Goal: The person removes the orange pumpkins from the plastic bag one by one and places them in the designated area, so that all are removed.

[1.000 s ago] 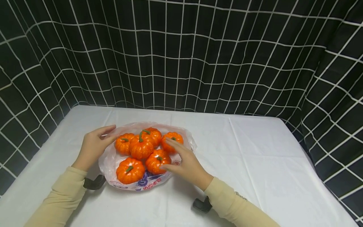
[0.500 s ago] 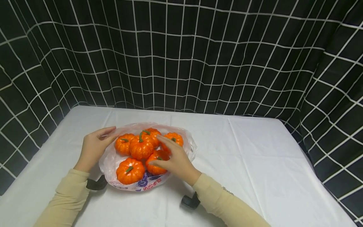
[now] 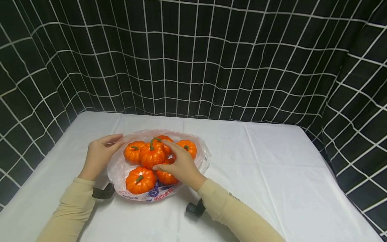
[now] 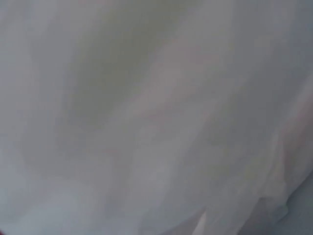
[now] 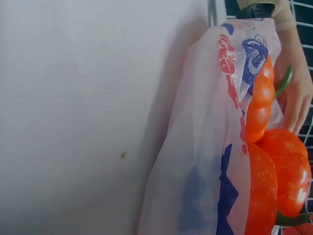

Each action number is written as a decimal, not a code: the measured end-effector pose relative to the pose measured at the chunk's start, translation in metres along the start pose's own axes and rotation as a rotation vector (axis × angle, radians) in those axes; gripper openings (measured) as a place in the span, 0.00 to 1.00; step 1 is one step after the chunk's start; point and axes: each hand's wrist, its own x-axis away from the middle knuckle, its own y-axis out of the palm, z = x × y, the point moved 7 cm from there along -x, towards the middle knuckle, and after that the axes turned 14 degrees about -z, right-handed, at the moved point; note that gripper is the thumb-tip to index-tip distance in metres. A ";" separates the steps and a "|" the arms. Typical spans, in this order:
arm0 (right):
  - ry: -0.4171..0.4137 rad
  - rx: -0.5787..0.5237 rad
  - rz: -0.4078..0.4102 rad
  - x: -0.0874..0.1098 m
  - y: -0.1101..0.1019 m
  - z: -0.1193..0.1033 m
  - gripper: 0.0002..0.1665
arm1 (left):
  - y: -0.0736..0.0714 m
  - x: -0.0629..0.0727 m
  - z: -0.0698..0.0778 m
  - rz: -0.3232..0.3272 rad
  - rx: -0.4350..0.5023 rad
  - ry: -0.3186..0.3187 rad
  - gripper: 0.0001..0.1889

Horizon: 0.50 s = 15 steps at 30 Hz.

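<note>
Several glossy orange toy pumpkins with green stems lie in a white plastic bag [image 3: 116, 171] with red and blue print. One pumpkin [image 3: 152, 156] sits highest in the middle; another pumpkin [image 3: 140, 180] lies nearest in front. My right hand [image 3: 178, 164] reaches over the bag, thumb and fingers spread at the right side of the middle pumpkin, partly hiding the pumpkins beneath. At the bag's left rim is my left hand [image 3: 99, 154], thumb and index finger extended with a gap between them. Pale bag plastic [image 4: 156, 122] fills the left wrist view, so its other fingers stay hidden.
A white cloth [image 3: 257, 174] covers the table under the bag. Black curtains [image 3: 211, 67] with a white grid stand behind and at both sides. Below each wrist shows a black camera mount [image 3: 195, 209].
My right hand has moved left across the bag, from the right-hand pumpkins to the middle one. The left hand stays at the rim, and the pumpkins keep their places.
</note>
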 end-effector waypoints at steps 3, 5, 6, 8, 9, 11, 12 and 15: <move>0.030 -0.020 -0.003 -0.003 0.002 0.002 0.49 | 0.002 0.000 0.000 0.001 -0.014 0.000 0.22; 0.043 -0.020 -0.004 -0.006 0.002 0.002 0.49 | 0.003 0.000 0.000 0.000 -0.014 -0.007 0.22; 0.047 -0.013 -0.003 -0.008 0.002 0.003 0.49 | 0.004 0.000 0.000 -0.001 -0.019 -0.011 0.22; 0.049 -0.016 -0.004 -0.010 0.003 0.003 0.49 | 0.005 -0.001 -0.001 -0.007 -0.016 -0.021 0.22; 0.051 -0.015 -0.005 -0.011 0.004 0.004 0.49 | 0.005 -0.001 -0.001 -0.009 -0.015 -0.025 0.22; 0.048 -0.008 -0.008 -0.013 0.005 0.004 0.49 | 0.006 -0.001 -0.001 -0.009 -0.014 -0.029 0.22; 0.049 -0.008 -0.009 -0.014 0.005 0.005 0.49 | 0.005 0.000 -0.001 -0.007 -0.015 -0.028 0.22; 0.065 -0.016 -0.016 -0.017 0.008 0.007 0.49 | 0.005 0.000 0.000 0.010 -0.016 -0.013 0.21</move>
